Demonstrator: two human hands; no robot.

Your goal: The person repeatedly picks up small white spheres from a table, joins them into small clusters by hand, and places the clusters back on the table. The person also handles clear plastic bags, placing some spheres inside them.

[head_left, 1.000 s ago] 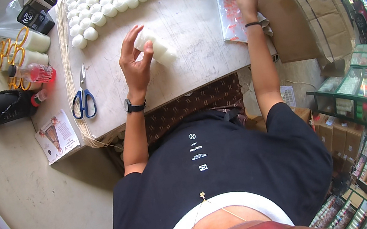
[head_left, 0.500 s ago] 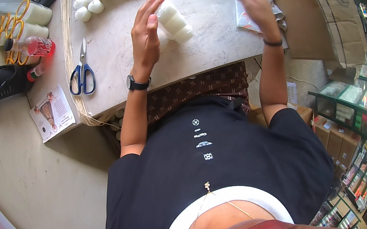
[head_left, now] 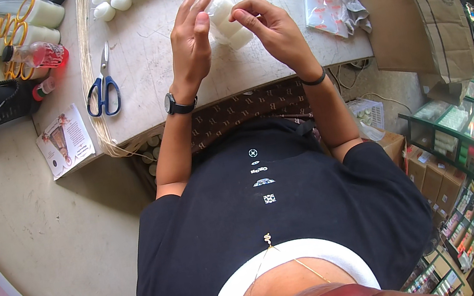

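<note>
My left hand (head_left: 192,38) and my right hand (head_left: 267,26) meet over the grey table (head_left: 150,69), both holding a short stack of small white round pieces (head_left: 227,20) between them. The left palm presses the stack's left side with fingers stretched up. The right thumb and fingertips pinch it from the right. A black watch is on my left wrist, a dark band on my right.
Blue-handled scissors (head_left: 103,88) lie left of my hands beside a bundle of pale cords (head_left: 89,66). More white round pieces (head_left: 113,0) sit at the far edge. A clear plastic bag (head_left: 331,4) lies at right, cardboard boxes (head_left: 418,1) beyond. Bottles (head_left: 39,52) and a black tool (head_left: 1,105) stand left.
My right hand left the plastic bag at the right and came in to join the left hand on the white stack. The view has tilted, so the table sits higher in frame.
</note>
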